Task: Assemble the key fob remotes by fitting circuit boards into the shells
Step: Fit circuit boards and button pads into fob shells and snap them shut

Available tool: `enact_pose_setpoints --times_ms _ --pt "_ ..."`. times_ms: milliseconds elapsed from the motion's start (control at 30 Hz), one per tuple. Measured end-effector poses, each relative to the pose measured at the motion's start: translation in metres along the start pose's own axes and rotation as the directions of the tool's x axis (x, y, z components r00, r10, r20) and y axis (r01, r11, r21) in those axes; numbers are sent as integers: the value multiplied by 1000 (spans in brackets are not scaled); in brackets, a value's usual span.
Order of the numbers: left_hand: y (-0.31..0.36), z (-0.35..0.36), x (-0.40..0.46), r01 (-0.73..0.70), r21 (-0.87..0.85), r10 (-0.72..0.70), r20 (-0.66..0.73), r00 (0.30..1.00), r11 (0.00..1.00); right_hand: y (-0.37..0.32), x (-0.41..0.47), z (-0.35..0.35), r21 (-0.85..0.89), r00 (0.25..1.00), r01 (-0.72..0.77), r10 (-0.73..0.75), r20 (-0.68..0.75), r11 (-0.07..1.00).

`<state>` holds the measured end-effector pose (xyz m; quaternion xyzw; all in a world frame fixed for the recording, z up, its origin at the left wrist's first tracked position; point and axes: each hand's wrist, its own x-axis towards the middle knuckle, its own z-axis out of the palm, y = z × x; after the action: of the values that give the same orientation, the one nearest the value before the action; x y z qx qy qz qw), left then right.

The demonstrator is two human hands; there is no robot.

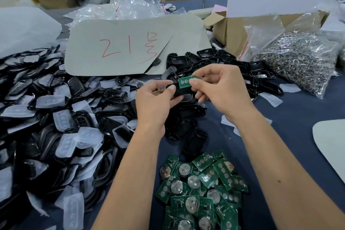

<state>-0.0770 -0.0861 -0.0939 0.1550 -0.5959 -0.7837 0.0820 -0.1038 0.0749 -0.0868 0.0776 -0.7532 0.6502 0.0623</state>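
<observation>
Bare worktop (291, 117) open to the right of centre, between loose circuit boards (201, 188) near the front edge and bagged metal rings (298, 61) at rear right. Left side blocked by heaped shells (46, 117). Rear closed off by grey card (130, 46) and open carton (233, 31).

A dark blue table (291, 117) carries it all. Black shells (61, 117) heap left, green circuit boards (201, 188) near, a bag of metal rings (298, 61) right.
</observation>
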Motion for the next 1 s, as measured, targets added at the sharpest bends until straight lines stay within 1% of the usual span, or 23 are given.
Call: enact_pose_setpoints --times_ms 267,633,767,900,1000 --pt "0 1 0 43 8 -43 -17 999 999 -4 -5 4 -158 999 45 -42 21 986" --pt "-2 -2 2 52 8 -52 -6 999 999 -7 -8 10 -162 999 46 -45 7 986" --pt "-2 -2 2 39 -2 -39 -7 999 999 -6 -9 13 -233 999 25 -35 -41 972" --pt "-3 -2 1 13 -17 -13 13 1000 1000 -5 -8 17 -337 993 21 -58 -99 941" --pt "-4 -2 -1 -27 -4 27 17 999 1000 -6 -8 21 -355 988 -8 -47 -146 935"
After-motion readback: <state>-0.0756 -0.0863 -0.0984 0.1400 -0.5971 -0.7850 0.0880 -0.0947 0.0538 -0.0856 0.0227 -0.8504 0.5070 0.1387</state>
